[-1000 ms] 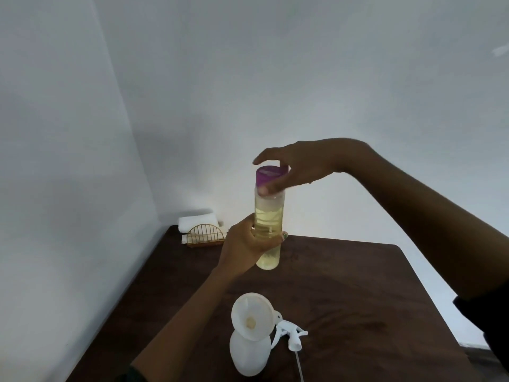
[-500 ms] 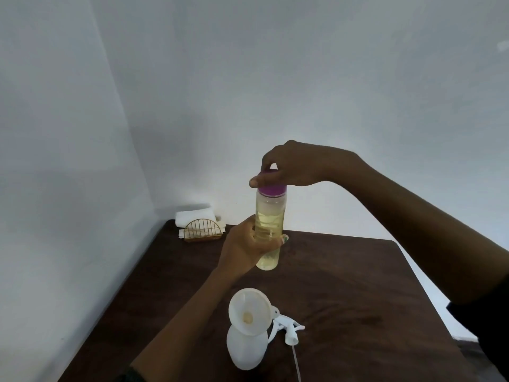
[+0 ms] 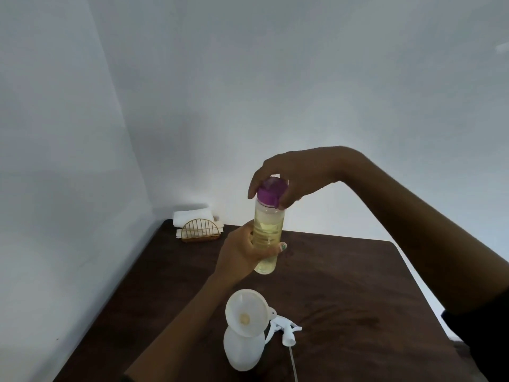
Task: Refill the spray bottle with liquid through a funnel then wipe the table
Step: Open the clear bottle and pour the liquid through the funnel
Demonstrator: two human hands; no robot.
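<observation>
My left hand (image 3: 242, 255) grips the lower body of a clear refill bottle (image 3: 267, 230) of pale yellow liquid, held upright above the dark wooden table (image 3: 344, 285). My right hand (image 3: 292, 175) comes down from above, fingers closed around the bottle's purple cap (image 3: 271, 193). Below, near the front of the table, stands the white spray bottle (image 3: 242, 351) with a white funnel (image 3: 246, 312) seated in its neck. Its white trigger sprayer head (image 3: 285, 329), with the dip tube trailing toward me, lies on the table just right of it.
A gold wire holder (image 3: 199, 230) with folded white cloths or napkins (image 3: 192, 216) sits at the far left corner against the walls. White walls bound the table on the left and behind. The table's right edge runs diagonally at the right.
My right hand has shifted its hold on the purple cap, which now shows more between the fingers, as if turned. The bottle stays upright in my left hand.
</observation>
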